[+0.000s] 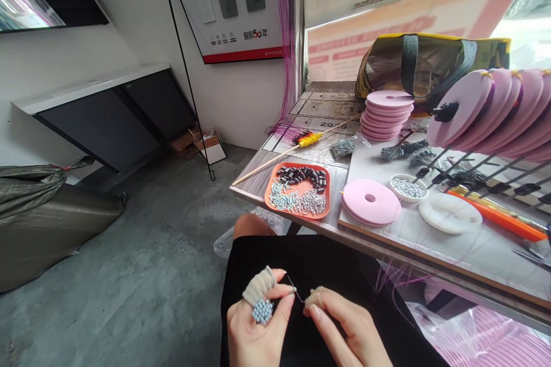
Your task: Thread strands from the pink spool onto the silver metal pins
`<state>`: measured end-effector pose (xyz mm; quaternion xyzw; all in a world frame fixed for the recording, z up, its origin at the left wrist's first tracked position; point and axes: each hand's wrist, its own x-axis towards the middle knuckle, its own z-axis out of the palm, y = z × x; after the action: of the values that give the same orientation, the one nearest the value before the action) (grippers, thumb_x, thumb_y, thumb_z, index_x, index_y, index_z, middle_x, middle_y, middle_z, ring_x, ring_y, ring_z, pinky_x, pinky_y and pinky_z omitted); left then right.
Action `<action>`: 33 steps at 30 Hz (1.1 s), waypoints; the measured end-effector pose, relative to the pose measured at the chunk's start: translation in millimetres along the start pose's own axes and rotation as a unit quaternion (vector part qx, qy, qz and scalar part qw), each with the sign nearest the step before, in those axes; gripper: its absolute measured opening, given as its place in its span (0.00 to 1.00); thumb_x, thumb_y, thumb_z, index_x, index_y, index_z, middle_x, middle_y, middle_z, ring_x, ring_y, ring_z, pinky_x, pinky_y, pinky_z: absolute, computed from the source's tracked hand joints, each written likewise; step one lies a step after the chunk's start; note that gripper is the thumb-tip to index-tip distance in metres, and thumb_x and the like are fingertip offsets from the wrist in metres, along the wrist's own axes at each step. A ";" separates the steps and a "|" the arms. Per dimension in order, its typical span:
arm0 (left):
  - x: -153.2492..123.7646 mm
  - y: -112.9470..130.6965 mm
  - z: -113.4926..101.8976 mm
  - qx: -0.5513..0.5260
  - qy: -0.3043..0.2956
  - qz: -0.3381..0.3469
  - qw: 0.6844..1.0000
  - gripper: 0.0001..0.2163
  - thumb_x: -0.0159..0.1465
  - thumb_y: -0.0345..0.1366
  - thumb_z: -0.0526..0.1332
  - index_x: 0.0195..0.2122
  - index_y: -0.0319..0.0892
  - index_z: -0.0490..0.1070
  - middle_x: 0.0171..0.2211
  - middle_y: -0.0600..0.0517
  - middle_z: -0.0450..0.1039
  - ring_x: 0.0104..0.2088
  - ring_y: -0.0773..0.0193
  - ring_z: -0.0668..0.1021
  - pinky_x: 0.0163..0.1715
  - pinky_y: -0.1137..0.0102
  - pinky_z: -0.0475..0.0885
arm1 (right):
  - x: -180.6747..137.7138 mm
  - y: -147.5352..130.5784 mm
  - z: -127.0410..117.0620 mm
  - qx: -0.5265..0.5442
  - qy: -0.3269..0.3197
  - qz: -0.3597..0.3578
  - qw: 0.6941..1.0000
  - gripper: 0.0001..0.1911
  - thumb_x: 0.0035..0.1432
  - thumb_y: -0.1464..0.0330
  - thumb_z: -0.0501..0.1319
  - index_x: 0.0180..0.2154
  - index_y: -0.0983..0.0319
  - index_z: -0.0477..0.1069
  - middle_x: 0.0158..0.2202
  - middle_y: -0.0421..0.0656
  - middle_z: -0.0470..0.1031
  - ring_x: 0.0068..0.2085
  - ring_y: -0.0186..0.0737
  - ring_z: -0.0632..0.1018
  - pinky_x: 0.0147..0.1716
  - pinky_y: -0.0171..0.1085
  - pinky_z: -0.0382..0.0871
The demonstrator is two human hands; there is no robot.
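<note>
Over the lap (297, 253), thin wire (291, 281) in left grip (259, 334), purple thread (299, 297) in right grip (358, 330), its end out of sight

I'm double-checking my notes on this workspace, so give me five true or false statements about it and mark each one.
1. A thin strand runs between the left hand and the right hand. True.
2. The orange tray holds a single kind of piece. False: the orange tray holds dark pieces, bluish pieces and silvery pieces.
3. The cluster of bluish beads is at the left hand. True.
4. The white bowl is empty. False: the white bowl holds small pale pieces.
5. The tall stack of pink discs stands on the floor. False: the stack of pink discs is on the table.
</note>
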<state>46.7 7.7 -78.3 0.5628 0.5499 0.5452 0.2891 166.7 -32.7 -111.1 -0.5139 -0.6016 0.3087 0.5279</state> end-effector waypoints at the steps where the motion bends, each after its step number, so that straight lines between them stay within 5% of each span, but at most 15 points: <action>1: -1.6 -0.2 1.1 0.000 0.001 0.007 1.000 0.04 0.43 0.30 0.69 0.20 0.46 0.78 0.25 0.49 0.77 0.24 0.59 0.76 0.36 0.67 0.73 | 1.0 -0.1 0.3 0.009 0.002 0.002 1.000 0.13 0.63 0.68 0.49 0.26 0.61 0.61 0.22 0.39 0.65 0.23 0.32 0.68 0.23 0.28 0.64; 9: -9.1 2.1 4.7 0.025 -0.054 0.037 0.998 0.09 0.44 0.25 0.67 0.23 0.48 0.78 0.26 0.49 0.79 0.26 0.58 0.78 0.33 0.68 0.73 | 4.8 -0.9 2.5 0.066 0.018 0.046 0.997 0.09 0.60 0.65 0.53 0.30 0.62 0.63 0.24 0.38 0.63 0.23 0.32 0.65 0.22 0.28 0.63; 14: -3.2 5.4 2.2 -0.010 -0.117 -0.074 0.990 0.07 0.45 0.30 0.66 0.27 0.44 0.77 0.31 0.47 0.78 0.14 0.72 0.64 0.19 0.74 0.67 | 4.0 1.6 4.2 0.062 0.045 0.053 0.996 0.10 0.61 0.65 0.52 0.27 0.62 0.61 0.23 0.37 0.61 0.23 0.32 0.65 0.24 0.29 0.62; 16: -1.0 7.1 2.9 -0.049 -0.111 -0.109 0.987 0.07 0.45 0.33 0.68 0.27 0.42 0.76 0.28 0.47 0.77 0.13 0.75 0.58 0.15 0.75 0.62 | 3.4 1.9 4.6 0.045 0.029 0.040 0.998 0.09 0.61 0.66 0.52 0.28 0.61 0.61 0.23 0.37 0.62 0.23 0.32 0.65 0.23 0.28 0.62; 21: 3.0 7.6 6.5 -0.111 -0.096 -0.144 0.979 0.14 0.44 0.34 0.69 0.33 0.41 0.73 0.17 0.55 0.71 0.15 0.73 0.62 0.19 0.76 0.59 | 1.4 4.0 3.6 0.022 0.000 0.011 1.000 0.09 0.60 0.70 0.52 0.27 0.61 0.59 0.23 0.37 0.63 0.23 0.31 0.65 0.22 0.27 0.62; 29: 13.5 6.4 3.1 -0.142 -0.068 -0.198 0.968 0.20 0.44 0.36 0.70 0.38 0.41 0.68 0.17 0.57 0.70 0.15 0.75 0.58 0.14 0.77 0.47 | 3.3 1.8 2.4 0.005 -0.020 0.017 1.000 0.03 0.56 0.73 0.51 0.31 0.61 0.62 0.25 0.39 0.66 0.22 0.32 0.66 0.22 0.28 0.64; 33: 13.6 6.7 3.7 -0.138 -0.064 -0.214 0.965 0.21 0.43 0.36 0.70 0.38 0.40 0.68 0.18 0.56 0.70 0.15 0.76 0.56 0.14 0.78 0.46 | 3.3 3.1 7.4 0.023 0.023 -0.006 0.999 0.09 0.60 0.69 0.52 0.26 0.61 0.61 0.22 0.37 0.64 0.22 0.31 0.66 0.23 0.27 0.63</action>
<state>49.5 19.9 -69.0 0.4204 0.5571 0.5043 0.5085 160.8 -27.5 -114.8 -0.5048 -0.5855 0.3071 0.5551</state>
